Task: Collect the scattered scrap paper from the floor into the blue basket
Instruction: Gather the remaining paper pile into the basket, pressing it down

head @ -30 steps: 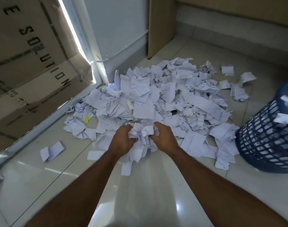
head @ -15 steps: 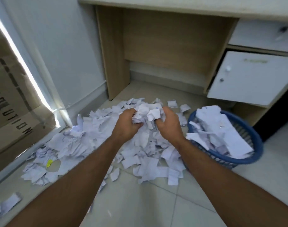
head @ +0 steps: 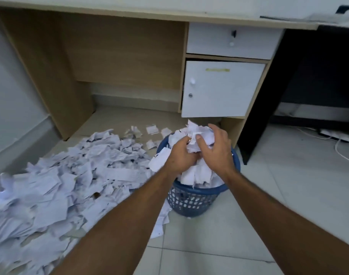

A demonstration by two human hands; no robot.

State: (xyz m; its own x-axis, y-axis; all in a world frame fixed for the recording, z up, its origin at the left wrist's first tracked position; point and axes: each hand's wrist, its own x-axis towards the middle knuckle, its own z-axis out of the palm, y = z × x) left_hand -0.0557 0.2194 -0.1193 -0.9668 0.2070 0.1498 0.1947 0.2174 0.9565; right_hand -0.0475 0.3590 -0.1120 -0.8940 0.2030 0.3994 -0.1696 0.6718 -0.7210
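- Head view: the left hand (head: 180, 155) and the right hand (head: 216, 148) are cupped together directly above the blue basket (head: 191, 201), squeezing one crumpled wad of scrap paper (head: 199, 135) between them.
- Left hand: fingers curl around the wad's near left side, knuckles toward the camera; a loose white slip pokes out below the wrist.
- Right hand: fingers are partly spread and bent over the far right side of the wad, with the thumb pressed into its front.
- Paper fills the basket to the rim and heaps above it, right under the hands.
- Most of the scrap remains in a broad pile on the floor (head: 56, 187) left of the basket, its right edge touching the basket's side; a few single pieces lie beyond the basket, toward the desk.
- Edges: the basket stands just in front of the desk pedestal's white cabinet door (head: 221, 90), with the drawer (head: 231, 41) above it. A black panel (head: 268, 108) rises close on the right.
- Open room: bare floor tile (head: 288, 185) extends right of the basket and toward the camera; a white cable (head: 342, 153) runs across the far right.
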